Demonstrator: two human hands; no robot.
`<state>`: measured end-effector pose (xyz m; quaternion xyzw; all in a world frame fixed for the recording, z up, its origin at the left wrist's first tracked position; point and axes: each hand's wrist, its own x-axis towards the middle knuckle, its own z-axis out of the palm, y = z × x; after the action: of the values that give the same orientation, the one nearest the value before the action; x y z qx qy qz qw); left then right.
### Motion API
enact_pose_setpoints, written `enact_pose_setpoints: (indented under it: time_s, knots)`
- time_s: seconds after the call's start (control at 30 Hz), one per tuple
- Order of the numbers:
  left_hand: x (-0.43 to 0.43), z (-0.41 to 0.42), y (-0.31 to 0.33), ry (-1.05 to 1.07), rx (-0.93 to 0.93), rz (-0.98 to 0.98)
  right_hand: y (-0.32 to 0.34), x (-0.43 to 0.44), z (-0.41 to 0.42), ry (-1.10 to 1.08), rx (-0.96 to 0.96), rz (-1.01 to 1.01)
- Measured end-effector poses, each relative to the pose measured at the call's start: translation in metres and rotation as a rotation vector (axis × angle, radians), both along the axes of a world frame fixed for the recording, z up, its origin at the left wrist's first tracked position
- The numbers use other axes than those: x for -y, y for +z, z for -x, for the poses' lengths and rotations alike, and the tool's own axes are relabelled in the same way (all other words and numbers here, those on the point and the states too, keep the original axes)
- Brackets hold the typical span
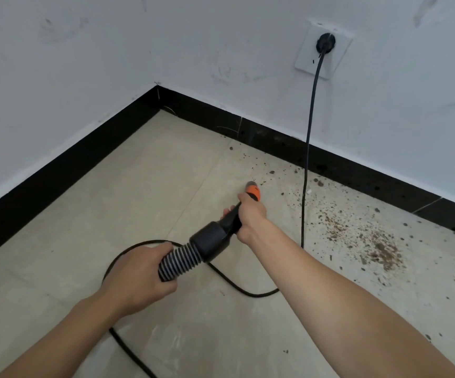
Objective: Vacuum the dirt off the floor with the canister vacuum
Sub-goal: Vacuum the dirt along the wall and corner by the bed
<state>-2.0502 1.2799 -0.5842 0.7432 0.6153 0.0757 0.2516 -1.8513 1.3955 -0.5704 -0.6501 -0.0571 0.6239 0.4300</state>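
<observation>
- left hand [136, 276] is wrapped round the ribbed hose [180, 261] just behind the black cuff, and right hand [250, 216] grips the handle further up, right behind the orange collar of the nozzle [252, 190]. both are clamped on, nothing loose
- the nozzle tip is down by the floor [111, 186], though I can't tell if it actually touches. it's at the left fringe of the mess, where there are only a few specks. canister isn't in shot
- the dirt [381, 252] is mostly off to the right: a thick brown patch well apart from the tip, plus crumbs strewn along the skirting [71, 165]
- so I'd say the bulk of the job is yet to do. my take: work from this thin edge toward the heavy patch in slow overlapping passes with the tip low. don't flick it or the crumbs scatter
- watch the cord [309, 137]. it hangs from the socket [323, 49] down through the dirty strip, then loops on the floor under the hose. go round it or nudge it aside, otherwise you drag grit along or tug the plug
- let the left hand feed slack so the right one only steers
- the bigger lumps near the skirting probably need the tip right over them
</observation>
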Motion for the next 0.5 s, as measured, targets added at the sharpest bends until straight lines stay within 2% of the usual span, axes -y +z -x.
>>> enact_pose_setpoints:
  time_s: [0.2,0.4,0.5]
  knots:
    - [-0.007,0.016,0.007,0.12,0.008,0.034,-0.006,-0.021,0.027,0.106,0.01,-0.02]
    - [-0.008,0.009,-0.002,0.178,0.099,0.036,0.001,-0.042,0.037,0.195,0.043,-0.033]
    - [-0.009,0.023,0.0,0.201,0.078,0.045,-0.003,-0.035,0.044,0.159,0.027,-0.034]
